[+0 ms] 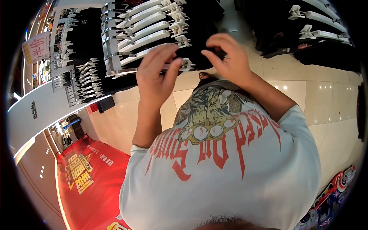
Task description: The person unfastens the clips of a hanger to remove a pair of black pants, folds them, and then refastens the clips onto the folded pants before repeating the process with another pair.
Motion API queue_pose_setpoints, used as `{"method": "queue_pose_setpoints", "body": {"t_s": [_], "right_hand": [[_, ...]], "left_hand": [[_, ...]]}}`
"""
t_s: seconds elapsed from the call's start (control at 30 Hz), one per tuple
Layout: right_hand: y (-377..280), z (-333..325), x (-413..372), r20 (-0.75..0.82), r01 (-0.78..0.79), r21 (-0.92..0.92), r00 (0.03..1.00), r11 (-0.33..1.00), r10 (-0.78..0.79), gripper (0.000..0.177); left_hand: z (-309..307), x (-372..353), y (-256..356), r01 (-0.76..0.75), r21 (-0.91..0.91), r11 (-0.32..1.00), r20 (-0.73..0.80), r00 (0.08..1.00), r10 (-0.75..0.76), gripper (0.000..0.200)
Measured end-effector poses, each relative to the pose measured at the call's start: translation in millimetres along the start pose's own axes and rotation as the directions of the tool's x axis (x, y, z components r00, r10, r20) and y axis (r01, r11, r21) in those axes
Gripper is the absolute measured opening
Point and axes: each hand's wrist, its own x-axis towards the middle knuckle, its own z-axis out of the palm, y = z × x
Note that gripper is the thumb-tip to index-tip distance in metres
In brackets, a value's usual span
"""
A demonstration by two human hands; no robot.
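Head view: nearest is the person's white T-shirt (pixel 230 168) with its red print, and both bare forearms rise from it toward a rack (pixel 109 50) of white clip hangers. The left hand (pixel 155 74) is curled about the front hanger (pixel 126 71), fingers over the bar and thumb under it near the end clip. The right hand (pixel 230 57) is bent into a pinch on the dark garment (pixel 203 38) that hangs there, just beside that clip. The grip itself is partly hidden. The work looks best done with the left hand steadying the bar while the right holds the cloth edge flat at the clip. Beyond lie the pale tiled floor (pixel 299 96) and a red mat (pixel 92 180).
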Motion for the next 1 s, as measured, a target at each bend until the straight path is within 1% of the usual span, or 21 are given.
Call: {"method": "queue_pose_setpoints", "body": {"t_s": [0.03,0.07,0.13,0.27,0.3,0.5,0.6,0.77,0.87,0.97,1.0], "right_hand": [[2,2,1,0.004,-0.010,-0.019,1.000,1.000,0.010,0.021],[4,5,3,0.007,-0.017,-0.038,1.000,0.999,0.017,0.023],[11,10,5,0.032,0.022,-0.040,0.999,0.999,-0.021,0.023],[17,15,8,0.025,0.087,-0.062,0.996,0.994,-0.085,0.023],[16,16,8,0.017,0.078,-0.062,0.997,0.995,-0.077,0.023],[20,14,4,0.001,0.060,-0.056,0.998,0.997,-0.060,0.019],[19,16,-2,0.014,0.060,-0.068,0.998,0.996,-0.059,0.017],[21,22,-4,0.009,0.137,-0.128,0.990,0.982,-0.137,0.016],[18,24,-2,0.045,0.203,-0.086,0.979,0.975,-0.200,0.016],[16,25,-7,0.115,0.158,-0.097,0.983,0.983,-0.146,0.014],[15,26,-8,0.116,0.162,-0.108,0.982,0.981,-0.149,0.014]], "left_hand": [[1,7,-6,-0.088,0.062,0.994,-0.033,0.995,0.090,0.029],[3,10,-5,-0.039,0.070,0.997,-0.016,0.999,0.040,0.029],[8,17,1,0.057,0.088,0.994,0.021,0.998,-0.059,0.030],[10,21,1,0.126,0.127,0.984,0.070,0.988,-0.136,0.031],[11,21,1,0.122,0.121,0.985,0.070,0.989,-0.131,0.031],[8,21,14,0.134,0.228,0.964,0.128,0.978,-0.166,0.028],[6,17,14,0.144,0.257,0.956,0.108,0.978,-0.176,0.026],[7,12,8,0.040,0.311,0.950,0.113,0.990,-0.079,0.023],[5,12,10,-0.014,0.341,0.940,0.140,0.989,-0.036,0.021],[0,12,12,-0.068,0.388,0.919,0.184,0.983,-0.005,0.020],[-1,12,13,-0.087,0.407,0.909,0.201,0.980,0.004,0.019]]}}
